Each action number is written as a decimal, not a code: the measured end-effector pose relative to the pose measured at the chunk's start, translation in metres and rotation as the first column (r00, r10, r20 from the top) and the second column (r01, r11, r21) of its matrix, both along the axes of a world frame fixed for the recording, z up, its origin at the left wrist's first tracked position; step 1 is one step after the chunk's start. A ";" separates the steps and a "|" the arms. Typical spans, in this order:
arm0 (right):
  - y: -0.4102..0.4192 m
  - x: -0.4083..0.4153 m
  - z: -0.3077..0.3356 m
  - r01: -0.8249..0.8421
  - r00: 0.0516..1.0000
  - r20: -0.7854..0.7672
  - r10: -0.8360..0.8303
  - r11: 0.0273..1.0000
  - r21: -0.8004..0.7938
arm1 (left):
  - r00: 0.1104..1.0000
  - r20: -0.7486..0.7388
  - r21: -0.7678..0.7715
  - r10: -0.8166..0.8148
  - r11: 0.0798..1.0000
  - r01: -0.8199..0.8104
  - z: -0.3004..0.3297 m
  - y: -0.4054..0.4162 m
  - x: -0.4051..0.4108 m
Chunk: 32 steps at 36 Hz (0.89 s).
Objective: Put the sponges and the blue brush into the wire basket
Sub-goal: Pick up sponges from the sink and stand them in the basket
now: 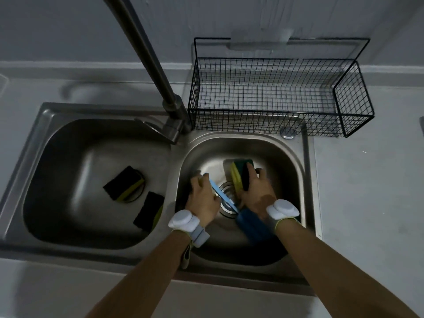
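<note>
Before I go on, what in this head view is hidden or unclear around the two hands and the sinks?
- Left hand: its palm side is turned away, so I cannot tell whether it grips the blue brush.
- Brush head: blurred and partly under the right wrist.
- Sponges under the right hand: the fingers cover them, so the count is unclear.
- Two sponges in the left basin: dim, and the nearer one shows little detail.
- Wire basket: its mesh obscures the floor.

1. The left hand (202,198) covers whatever its fingers close on; only the blue brush (252,226) handle shows beside them.
2. The brush head is blurred, partly under the right wrist.
3. The right hand (257,191) hides part of its yellow-green sponges (237,175); their count is unclear.
</note>
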State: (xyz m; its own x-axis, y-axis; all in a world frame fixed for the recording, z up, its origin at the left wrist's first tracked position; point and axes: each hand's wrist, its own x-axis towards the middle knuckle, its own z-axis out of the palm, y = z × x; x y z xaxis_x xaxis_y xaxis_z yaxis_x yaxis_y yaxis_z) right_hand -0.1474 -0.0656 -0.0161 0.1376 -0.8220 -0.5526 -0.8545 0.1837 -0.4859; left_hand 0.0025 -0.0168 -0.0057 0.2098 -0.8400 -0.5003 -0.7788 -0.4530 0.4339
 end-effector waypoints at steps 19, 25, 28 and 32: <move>0.009 -0.014 0.160 0.242 0.780 0.593 -0.201 0.970 0.011 | 0.964 -0.090 -0.289 -0.251 0.933 0.216 0.160 -0.041 -0.002; -0.012 -0.015 0.192 0.262 0.769 0.618 -0.160 0.962 -0.076 | 0.939 -0.022 -0.324 -0.342 0.891 0.317 0.201 -0.071 -0.001; -0.030 -0.013 0.203 0.278 0.765 0.623 -0.164 0.956 -0.091 | 0.936 -0.009 -0.363 -0.352 0.873 0.325 0.216 -0.091 0.000; -0.063 -0.008 0.212 0.325 0.741 0.637 -0.213 0.943 -0.063 | 0.951 0.019 -0.428 -0.310 0.857 0.288 0.229 -0.120 0.002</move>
State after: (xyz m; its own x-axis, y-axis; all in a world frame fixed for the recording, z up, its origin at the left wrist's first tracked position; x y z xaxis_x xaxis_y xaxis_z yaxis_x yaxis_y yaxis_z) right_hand -0.1551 -0.1285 0.1955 0.1592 -0.9452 -0.2852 -0.2878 0.2319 -0.9292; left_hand 0.0049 -0.1369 0.2229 -0.1006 -0.9910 -0.0882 -0.8199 0.0323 0.5716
